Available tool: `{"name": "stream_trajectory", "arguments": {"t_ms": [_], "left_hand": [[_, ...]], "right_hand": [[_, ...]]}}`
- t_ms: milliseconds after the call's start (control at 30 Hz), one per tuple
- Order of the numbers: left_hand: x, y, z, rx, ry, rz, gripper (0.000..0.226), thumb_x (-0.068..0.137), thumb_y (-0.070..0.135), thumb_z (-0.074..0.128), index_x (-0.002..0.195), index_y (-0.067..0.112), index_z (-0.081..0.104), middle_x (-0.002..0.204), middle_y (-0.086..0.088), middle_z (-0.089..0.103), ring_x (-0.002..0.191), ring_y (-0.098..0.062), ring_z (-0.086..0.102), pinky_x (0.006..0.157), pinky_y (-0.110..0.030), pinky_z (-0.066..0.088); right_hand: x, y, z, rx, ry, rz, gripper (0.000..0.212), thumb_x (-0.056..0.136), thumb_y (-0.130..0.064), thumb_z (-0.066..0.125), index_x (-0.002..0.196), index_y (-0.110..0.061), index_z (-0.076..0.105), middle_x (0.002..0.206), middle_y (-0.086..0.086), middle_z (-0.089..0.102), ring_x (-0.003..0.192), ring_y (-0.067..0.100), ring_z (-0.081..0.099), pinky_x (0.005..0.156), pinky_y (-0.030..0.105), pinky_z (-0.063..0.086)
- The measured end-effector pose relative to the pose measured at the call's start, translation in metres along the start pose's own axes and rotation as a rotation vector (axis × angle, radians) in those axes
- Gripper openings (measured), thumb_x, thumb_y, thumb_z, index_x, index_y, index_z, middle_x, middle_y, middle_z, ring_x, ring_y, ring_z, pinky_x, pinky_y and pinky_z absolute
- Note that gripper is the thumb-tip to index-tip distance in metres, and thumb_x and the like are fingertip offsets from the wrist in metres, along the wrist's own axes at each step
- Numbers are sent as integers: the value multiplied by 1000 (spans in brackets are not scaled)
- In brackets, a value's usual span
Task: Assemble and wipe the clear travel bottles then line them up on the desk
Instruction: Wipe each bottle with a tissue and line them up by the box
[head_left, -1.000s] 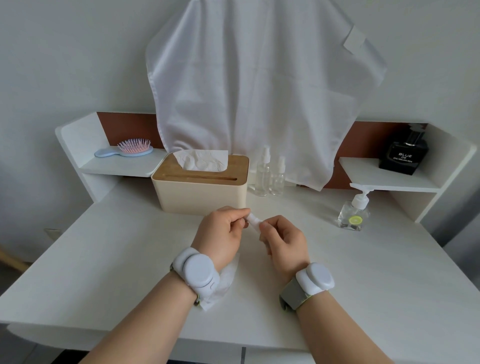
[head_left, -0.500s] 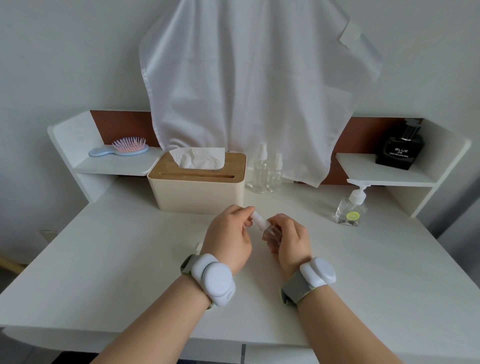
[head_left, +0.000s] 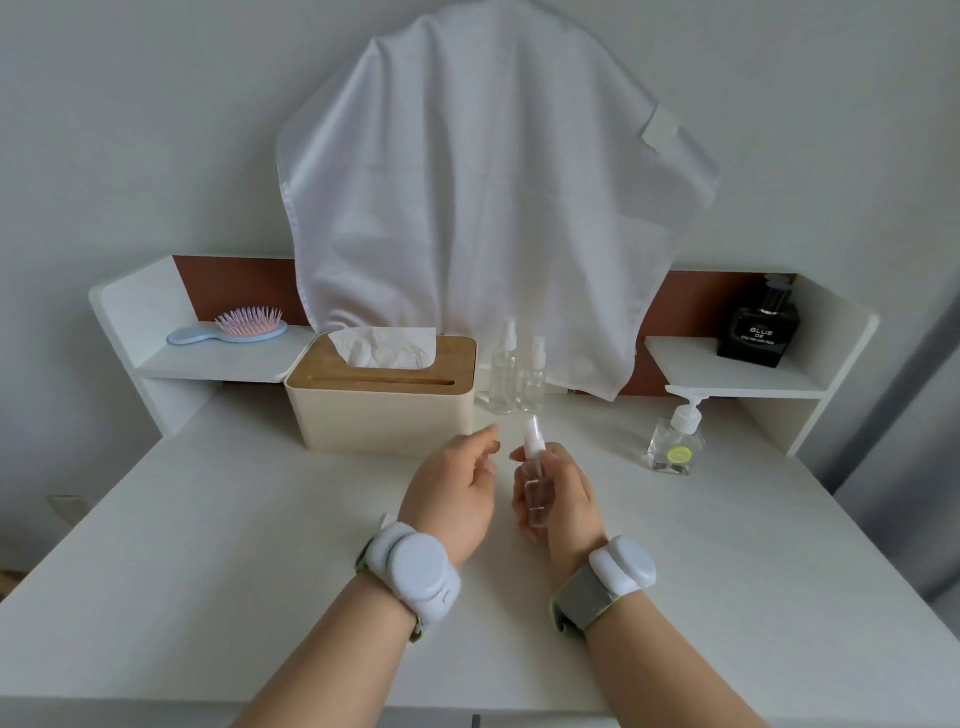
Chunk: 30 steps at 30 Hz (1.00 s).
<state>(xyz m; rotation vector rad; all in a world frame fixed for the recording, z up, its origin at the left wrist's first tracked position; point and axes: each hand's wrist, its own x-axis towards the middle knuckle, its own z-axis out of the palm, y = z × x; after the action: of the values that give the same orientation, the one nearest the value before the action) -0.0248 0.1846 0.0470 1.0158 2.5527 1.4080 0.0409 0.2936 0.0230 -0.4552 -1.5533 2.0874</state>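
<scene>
Desk: bottle base behind fingers.

White cloth hangs on wall above desk. Tissue box with wooden lid below it. Pink-bristled hairbrush on left shelf; black perfume bottle on right shelf; pump dispenser on desktop below.

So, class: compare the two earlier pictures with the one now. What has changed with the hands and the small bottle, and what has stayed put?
The left hand has let go of the spray cap and drawn back, fingers relaxed. The right hand has turned the small spray bottle upright and still grips it. The two bottles at the back, tissue box and pump bottle have not moved.
</scene>
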Motion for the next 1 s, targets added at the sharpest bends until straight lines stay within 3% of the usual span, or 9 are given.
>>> {"name": "stream_trajectory", "arguments": {"t_ms": [200, 367, 433, 567, 667, 800, 900, 1000], "left_hand": [[-5, -19, 26, 413, -72, 50, 43, 93, 22, 44, 136, 22, 51, 132, 3, 56, 124, -20, 48, 101, -27, 36], [4, -36, 31, 559, -56, 78, 49, 93, 28, 42, 142, 25, 42, 135, 6, 52, 129, -17, 41, 105, -24, 29], [4, -41, 33, 576, -62, 52, 48, 94, 30, 40, 142, 28, 41, 141, 10, 46, 137, -14, 32, 113, -27, 20], [3, -47, 36, 579, -47, 47, 44, 95, 33, 37, 139, 31, 43, 143, 15, 42, 142, -10, 24, 117, -30, 11], [2, -47, 38, 582, -42, 90, 42, 95, 34, 35, 136, 29, 47, 141, 15, 45, 141, -10, 26, 117, -31, 13], [1, -47, 39, 520, -14, 126, 36, 94, 29, 41, 125, 23, 58, 135, 9, 52, 136, -14, 37, 116, -31, 18], [-1, -44, 38, 496, 5, 128, 28, 91, 24, 52, 113, 16, 68, 124, 3, 62, 127, -20, 49, 111, -35, 32], [-2, -43, 37, 500, 49, 161, 16, 76, 13, 71, 92, 12, 74, 102, -2, 71, 106, -26, 65, 94, -41, 51]], "right_hand": [[20, -12, -9, -115, 132, 16, 18, 94, -10, 44, 102, -3, 59, 73, 8, 55, 58, 20, 56, 51, 33, 47], [52, -27, -24, -236, 188, -91, 9, 98, -17, 51, 97, -10, 57, 78, 7, 62, 78, 21, 63, 75, 40, 60], [68, -31, -34, -322, 219, -137, 8, 97, -21, 55, 96, -14, 59, 81, 4, 67, 81, 21, 63, 83, 48, 57], [103, -36, -54, -453, 299, -183, 4, 90, -32, 63, 92, -31, 60, 88, -7, 68, 87, 16, 65, 89, 49, 54], [124, -33, -64, -537, 326, -192, 7, 86, -37, 65, 86, -36, 58, 89, -10, 65, 84, 14, 64, 87, 46, 54], [144, -21, -63, -635, 314, -152, 17, 88, -37, 63, 98, -24, 62, 83, -10, 61, 79, 21, 62, 71, 34, 51], [154, -9, -59, -671, 307, -149, 15, 90, -37, 61, 98, -24, 59, 78, -11, 60, 67, 13, 57, 56, 24, 39], [161, -2, -55, -691, 302, -137, 11, 93, -36, 57, 102, -31, 54, 81, -10, 57, 66, 5, 52, 53, 20, 35]]}}
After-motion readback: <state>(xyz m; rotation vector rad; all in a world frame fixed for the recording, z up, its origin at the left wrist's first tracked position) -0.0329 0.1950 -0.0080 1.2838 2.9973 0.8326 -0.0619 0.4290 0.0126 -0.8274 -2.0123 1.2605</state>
